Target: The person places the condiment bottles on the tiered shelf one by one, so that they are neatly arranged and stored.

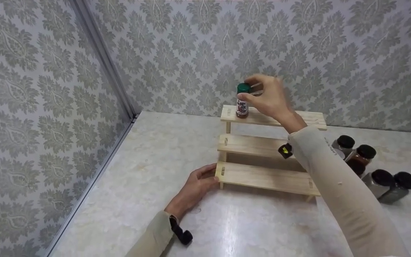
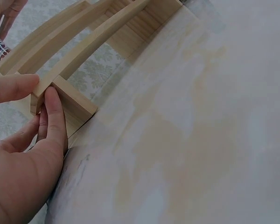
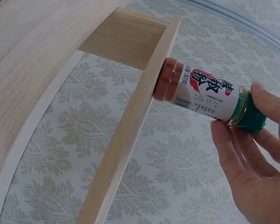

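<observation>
A small spice jar (image 1: 242, 108) with a green cap, a printed label and reddish-brown powder stands upright at the left end of the top shelf. My right hand (image 1: 270, 97) pinches it by the cap between thumb and fingers. In the right wrist view the base of the spice jar (image 3: 205, 93) meets the shelf edge. The three-tier wooden rack (image 1: 266, 175) stands on the table. At the left end of its lowest tier is my left hand (image 1: 194, 188), gripping the corner. The left wrist view has the left hand (image 2: 28, 172) with its thumb over the board and fingers beneath.
Several black-capped jars (image 1: 380, 182) stand to the right of the rack, partly hidden by my right sleeve (image 1: 344, 189). The marble-patterned table (image 1: 148, 157) runs back to a patterned wall (image 1: 191, 53). A second wall closes off the left side.
</observation>
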Tool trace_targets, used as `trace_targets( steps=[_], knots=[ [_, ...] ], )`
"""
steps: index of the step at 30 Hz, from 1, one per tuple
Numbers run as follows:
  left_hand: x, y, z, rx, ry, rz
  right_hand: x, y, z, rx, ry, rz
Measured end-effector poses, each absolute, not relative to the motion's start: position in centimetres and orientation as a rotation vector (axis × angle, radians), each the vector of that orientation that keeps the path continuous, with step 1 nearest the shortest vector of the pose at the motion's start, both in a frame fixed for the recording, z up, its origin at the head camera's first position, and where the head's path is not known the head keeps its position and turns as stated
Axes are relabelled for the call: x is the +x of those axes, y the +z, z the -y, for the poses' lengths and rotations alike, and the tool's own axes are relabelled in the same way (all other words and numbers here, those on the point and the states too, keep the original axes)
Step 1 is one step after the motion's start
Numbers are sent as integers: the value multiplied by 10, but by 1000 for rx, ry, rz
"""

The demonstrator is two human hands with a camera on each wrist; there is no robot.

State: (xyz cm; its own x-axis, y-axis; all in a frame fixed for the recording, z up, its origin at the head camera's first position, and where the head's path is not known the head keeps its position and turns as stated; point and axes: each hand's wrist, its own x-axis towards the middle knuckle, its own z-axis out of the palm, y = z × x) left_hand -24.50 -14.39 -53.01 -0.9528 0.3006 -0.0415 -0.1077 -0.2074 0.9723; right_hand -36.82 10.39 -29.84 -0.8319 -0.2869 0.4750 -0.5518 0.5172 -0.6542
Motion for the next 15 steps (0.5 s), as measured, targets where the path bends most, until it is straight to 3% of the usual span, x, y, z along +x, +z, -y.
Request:
trace_targets(
  steps=[15],
  knots=[
    [-247, -531, 145, 201, 2205, -1825, -328, -282, -146, 740, 1120, 2403]
  ],
)
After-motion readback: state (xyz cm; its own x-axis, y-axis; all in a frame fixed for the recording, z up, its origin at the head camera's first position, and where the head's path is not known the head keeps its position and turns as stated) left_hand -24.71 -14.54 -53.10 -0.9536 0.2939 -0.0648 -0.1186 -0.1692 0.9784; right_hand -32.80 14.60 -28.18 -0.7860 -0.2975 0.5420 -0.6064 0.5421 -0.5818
